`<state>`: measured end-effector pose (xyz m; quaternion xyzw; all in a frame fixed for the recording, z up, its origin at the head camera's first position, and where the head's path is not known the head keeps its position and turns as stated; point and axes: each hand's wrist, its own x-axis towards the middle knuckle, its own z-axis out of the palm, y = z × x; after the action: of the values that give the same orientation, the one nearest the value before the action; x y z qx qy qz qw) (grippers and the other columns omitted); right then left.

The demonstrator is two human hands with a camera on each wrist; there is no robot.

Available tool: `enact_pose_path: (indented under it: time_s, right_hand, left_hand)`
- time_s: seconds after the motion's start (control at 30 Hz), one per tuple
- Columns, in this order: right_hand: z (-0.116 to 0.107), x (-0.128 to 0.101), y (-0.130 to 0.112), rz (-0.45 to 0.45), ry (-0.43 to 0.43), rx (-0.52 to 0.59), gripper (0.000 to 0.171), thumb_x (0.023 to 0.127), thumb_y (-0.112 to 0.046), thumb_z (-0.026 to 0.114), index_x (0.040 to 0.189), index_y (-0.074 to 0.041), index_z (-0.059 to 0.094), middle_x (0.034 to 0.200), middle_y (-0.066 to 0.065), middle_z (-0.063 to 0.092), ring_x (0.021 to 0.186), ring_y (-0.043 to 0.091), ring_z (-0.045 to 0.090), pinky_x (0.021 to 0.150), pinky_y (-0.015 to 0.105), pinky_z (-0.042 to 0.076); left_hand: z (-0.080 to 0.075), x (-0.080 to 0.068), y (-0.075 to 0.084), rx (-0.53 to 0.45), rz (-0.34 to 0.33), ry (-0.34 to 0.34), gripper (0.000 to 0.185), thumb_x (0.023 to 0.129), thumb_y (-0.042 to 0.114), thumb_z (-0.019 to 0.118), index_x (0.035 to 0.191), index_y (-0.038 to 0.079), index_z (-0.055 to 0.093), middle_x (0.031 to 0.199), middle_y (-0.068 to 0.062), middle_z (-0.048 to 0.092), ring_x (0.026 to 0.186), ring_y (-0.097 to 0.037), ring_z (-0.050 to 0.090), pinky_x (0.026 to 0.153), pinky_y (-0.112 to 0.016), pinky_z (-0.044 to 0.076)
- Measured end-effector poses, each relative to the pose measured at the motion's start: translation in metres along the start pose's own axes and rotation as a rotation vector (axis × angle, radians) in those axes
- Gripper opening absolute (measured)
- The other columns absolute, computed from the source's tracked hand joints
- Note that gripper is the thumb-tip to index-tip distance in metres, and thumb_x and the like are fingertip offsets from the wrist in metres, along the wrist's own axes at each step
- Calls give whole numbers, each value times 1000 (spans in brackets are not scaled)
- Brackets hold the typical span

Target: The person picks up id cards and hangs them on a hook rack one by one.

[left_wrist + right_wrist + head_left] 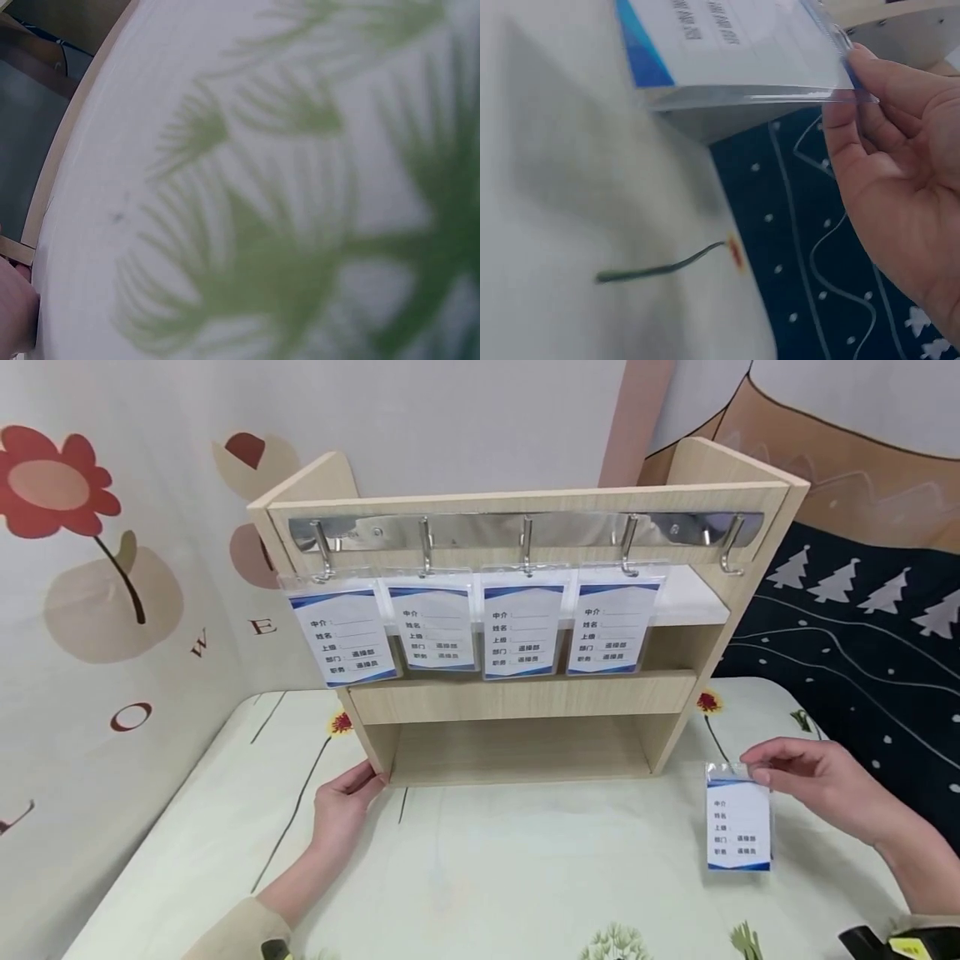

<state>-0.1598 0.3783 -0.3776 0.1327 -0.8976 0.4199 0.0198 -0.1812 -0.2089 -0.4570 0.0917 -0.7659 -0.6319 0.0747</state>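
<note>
My right hand pinches the top corner of a clear-sleeved name badge, which hangs upright above the cloth, right of the wooden shelf unit. In the right wrist view, the thumb and fingers of the right hand grip the sleeve's edge. My left hand holds the shelf's lower left front corner; some of its fingers are hidden there. Only a sliver of the left hand shows in the left wrist view. Several similar badges hang in a row from metal hooks; the far right hook bears no badge.
A metal strip carries the hooks across the shelf's upper front. The table is covered by a pale cloth printed with flowers. A patterned curtain stands behind at right, and a printed curtain at left.
</note>
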Motion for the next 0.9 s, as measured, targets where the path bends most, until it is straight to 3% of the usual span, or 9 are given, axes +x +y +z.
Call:
enact_pose_path:
  time_s: [0.2, 0.33, 0.9]
  right_hand:
    - [-4, 7, -18, 10, 172, -50, 16, 100, -5, 68, 115, -3, 71, 101, -15, 68, 80, 11, 61, 66, 17, 49]
    - [-9, 11, -29, 2, 237, -57, 16, 99, -6, 68, 115, -5, 71, 99, -17, 67, 79, 10, 58, 63, 18, 46]
    - [-26, 28, -68, -95, 251, -46, 15, 97, 0, 68, 112, -1, 71, 101, -17, 68, 81, 7, 60, 72, 8, 48]
  left_hand:
    - [-4, 1, 1, 4, 19, 11, 42, 98, 3, 68, 139, -2, 61, 134, -21, 62, 97, 10, 64, 85, -13, 54]
    - [-4, 1, 2, -4, 28, 8, 42, 97, 3, 69, 138, -3, 60, 134, -22, 61, 97, 10, 64, 84, -13, 54]
    - [-3, 1, -1, -2, -20, 3, 41, 100, 5, 66, 140, -2, 58, 137, -22, 59, 95, 11, 63, 83, -10, 52]
